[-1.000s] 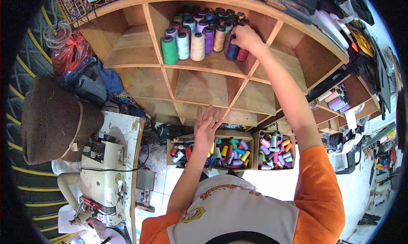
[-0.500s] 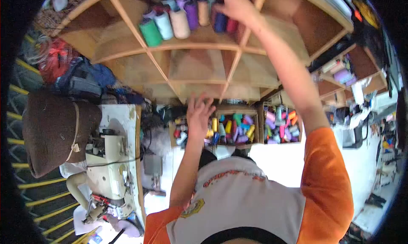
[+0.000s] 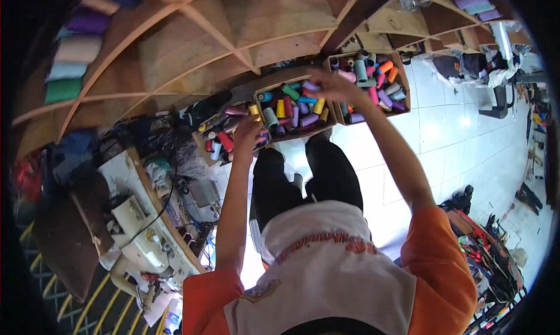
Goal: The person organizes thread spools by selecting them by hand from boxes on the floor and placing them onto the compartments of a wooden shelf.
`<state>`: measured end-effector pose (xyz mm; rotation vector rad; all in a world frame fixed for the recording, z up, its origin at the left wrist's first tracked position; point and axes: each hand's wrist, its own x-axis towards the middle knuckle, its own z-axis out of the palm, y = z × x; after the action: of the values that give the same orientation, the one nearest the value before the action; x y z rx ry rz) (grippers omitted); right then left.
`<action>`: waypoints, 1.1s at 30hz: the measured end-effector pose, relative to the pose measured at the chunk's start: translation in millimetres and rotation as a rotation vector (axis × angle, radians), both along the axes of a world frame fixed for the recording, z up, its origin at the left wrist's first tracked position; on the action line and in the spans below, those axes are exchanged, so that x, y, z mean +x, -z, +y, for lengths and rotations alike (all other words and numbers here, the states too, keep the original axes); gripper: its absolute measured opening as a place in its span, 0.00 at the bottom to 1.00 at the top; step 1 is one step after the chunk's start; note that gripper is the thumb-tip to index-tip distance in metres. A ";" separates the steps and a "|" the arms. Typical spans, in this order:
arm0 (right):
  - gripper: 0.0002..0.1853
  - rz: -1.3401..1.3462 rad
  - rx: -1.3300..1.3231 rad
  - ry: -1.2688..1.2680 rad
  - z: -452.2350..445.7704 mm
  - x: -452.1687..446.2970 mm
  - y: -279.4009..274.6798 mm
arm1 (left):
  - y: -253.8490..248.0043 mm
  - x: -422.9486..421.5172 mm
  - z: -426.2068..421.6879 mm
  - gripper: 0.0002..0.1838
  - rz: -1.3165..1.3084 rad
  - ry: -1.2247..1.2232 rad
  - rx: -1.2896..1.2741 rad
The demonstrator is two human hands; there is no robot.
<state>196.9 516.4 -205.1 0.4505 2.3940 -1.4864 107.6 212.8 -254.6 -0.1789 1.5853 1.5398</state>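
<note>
Over the left part of an open box (image 3: 325, 131) of thread spools, my left hand (image 3: 247, 138) hangs with its fingers partly curled beside a yellow spool (image 3: 254, 111); whether it touches any spool is unclear. My right hand (image 3: 333, 85) is above the same box's right side, near a purple spool (image 3: 310, 86), its fingers blurred and partly hidden. A second box (image 3: 406, 104) holds more spools, among them orange, pink, grey and purple ones, just right of my right hand. Green, light blue, cream and purple spools (image 3: 77, 48) stand on the wooden shelf at the upper left.
The wooden shelf unit (image 3: 192, 11) spans the top of the view. At the left are a sewing machine (image 3: 137, 233) on a table (image 3: 154, 192) and a brown hat-like thing (image 3: 67, 236). White floor tiles (image 3: 434, 131) lie right of the boxes; bundled items (image 3: 487, 247) sit at the lower right.
The view has turned down and right, toward the boxes. My right hand has left the shelved spools and come down over the box; my left hand has also moved to the box.
</note>
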 end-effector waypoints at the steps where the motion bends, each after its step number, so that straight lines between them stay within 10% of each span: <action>1: 0.37 -0.078 -0.023 0.129 5.8 28.8 49.4 | 19.4 2.0 15.1 0.22 0.000 0.018 -0.052; 7: 0.18 -0.355 0.149 0.298 -1.5 133.1 313.2 | 297.1 2.2 65.0 0.33 0.472 0.438 -0.396; 13: 0.21 -0.167 0.352 0.784 -46.4 135.8 435.1 | 357.1 32.2 144.4 0.69 0.408 0.612 -0.989; 24: 0.24 -0.508 -0.176 0.966 -47.4 154.7 602.4 | 377.5 48.0 159.1 0.70 0.587 0.576 -1.101; 27: 0.20 -0.556 -0.301 0.974 -50.4 141.6 514.2 | 389.6 37.5 141.9 0.66 0.561 0.510 -0.881; 29: 0.18 -0.398 -0.857 1.097 -60.1 151.6 483.3 | 409.6 26.6 128.2 0.61 0.592 0.491 -0.720; 33: 0.17 -0.280 -0.847 1.017 -85.4 104.1 446.0 | 448.3 9.5 107.7 0.50 0.651 0.500 -0.476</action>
<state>301.0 431.0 -651.1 1.6050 1.0832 -2.3762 117.1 320.5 -703.0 0.4771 2.2737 0.8410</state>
